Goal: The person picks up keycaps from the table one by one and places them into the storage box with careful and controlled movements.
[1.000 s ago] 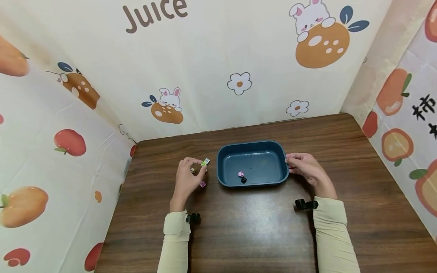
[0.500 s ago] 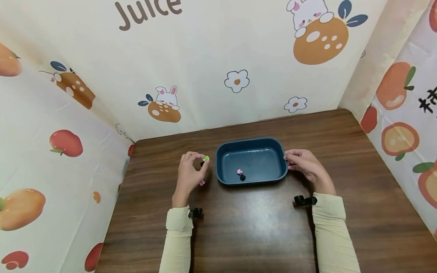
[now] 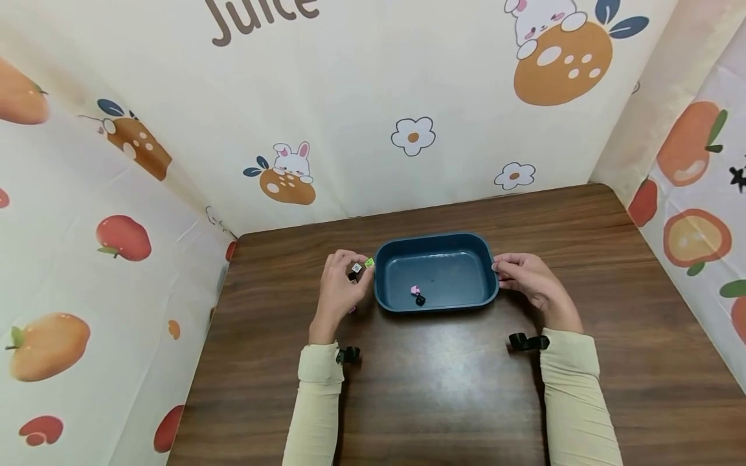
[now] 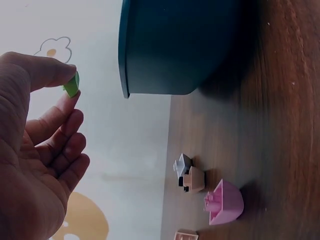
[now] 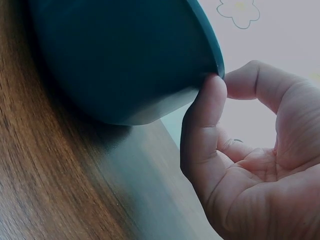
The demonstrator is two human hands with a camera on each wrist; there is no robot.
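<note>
My left hand [image 3: 338,294] pinches a small green keycap [image 3: 370,263] between thumb and forefinger, just off the left end of a dark blue tray [image 3: 457,278]. Its other fingers are loosely curled in the left wrist view. With thumb and forefinger, my right hand [image 3: 533,288] grips the tray's right rim. Inside the tray lie a pink piece [image 3: 415,290] and a black piece [image 3: 421,301]. On the table below my left hand sit a hollow pink keycap [image 4: 227,202], a peach piece [image 4: 196,179] with black parts and a grey-white piece [image 4: 183,164].
Another peach-coloured piece [image 4: 186,235] shows at the lower edge of the left wrist view. The brown wooden table [image 3: 443,388] meets a printed cloth wall [image 3: 361,162] behind the tray, with more cloth at both sides.
My left hand has moved right with the green keycap, from above the loose pieces to the tray's left rim. The right hand keeps its grip on the tray. The head view has shifted slightly.
</note>
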